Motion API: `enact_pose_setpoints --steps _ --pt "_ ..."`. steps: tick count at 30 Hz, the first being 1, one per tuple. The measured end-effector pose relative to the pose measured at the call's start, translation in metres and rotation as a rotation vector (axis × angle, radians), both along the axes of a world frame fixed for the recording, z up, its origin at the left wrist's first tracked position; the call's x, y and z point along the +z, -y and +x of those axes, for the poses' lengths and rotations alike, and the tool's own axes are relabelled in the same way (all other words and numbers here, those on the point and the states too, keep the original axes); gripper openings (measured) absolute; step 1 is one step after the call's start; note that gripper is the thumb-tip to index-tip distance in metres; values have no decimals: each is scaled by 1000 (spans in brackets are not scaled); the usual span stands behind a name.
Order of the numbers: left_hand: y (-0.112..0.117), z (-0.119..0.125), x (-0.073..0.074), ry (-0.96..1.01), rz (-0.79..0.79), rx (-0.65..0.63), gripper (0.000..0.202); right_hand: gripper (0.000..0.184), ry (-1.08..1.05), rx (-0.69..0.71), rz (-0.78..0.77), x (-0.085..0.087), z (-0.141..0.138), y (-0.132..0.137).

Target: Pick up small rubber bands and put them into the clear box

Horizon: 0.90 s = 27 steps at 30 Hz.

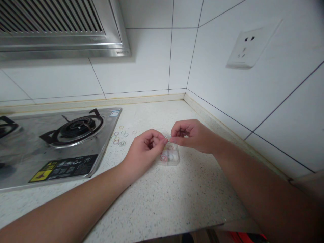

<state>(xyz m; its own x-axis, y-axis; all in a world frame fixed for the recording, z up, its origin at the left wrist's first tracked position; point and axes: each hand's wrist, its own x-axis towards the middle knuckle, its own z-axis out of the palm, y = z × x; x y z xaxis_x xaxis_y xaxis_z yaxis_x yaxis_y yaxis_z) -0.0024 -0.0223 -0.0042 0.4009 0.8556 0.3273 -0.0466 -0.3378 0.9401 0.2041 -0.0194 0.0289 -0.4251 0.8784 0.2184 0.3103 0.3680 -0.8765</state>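
My left hand (145,148) is closed in a pinch, thumb against forefinger, over a clear plastic compartment box (173,162). Facing it, my right hand (191,136) pinches too, its fingertips almost meeting the left ones. A thin, pale loop, looking like a small rubber band (168,137), shows faintly between the two pinches. The box lies on the counter with its clear lid partly hidden behind my hands. In its near compartments are small coloured rubber bands (164,157), some reddish. Several more loose bands (116,141) are scattered on the counter left of my left hand.
A steel gas hob (106,135) with a black burner (79,126) takes up the left side. Above it hangs a range hood (111,44). Tiled walls meet in the back corner, with a socket (244,47) on the right. The speckled counter (157,202) ends at the front.
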Motion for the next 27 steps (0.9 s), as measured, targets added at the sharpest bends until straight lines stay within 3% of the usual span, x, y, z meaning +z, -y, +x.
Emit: enact_pose_setpoints --steps 7,18,27 --pt "1 -1 3 -19 -16 15 25 25 -44 -10 -28 1 0 -1" --pt "0 -4 0 -63 -13 8 27 33 -289 29 -94 7 1 2" --pt "0 -4 0 -74 -15 16 26 30 -306 75 -118 6 3 2"
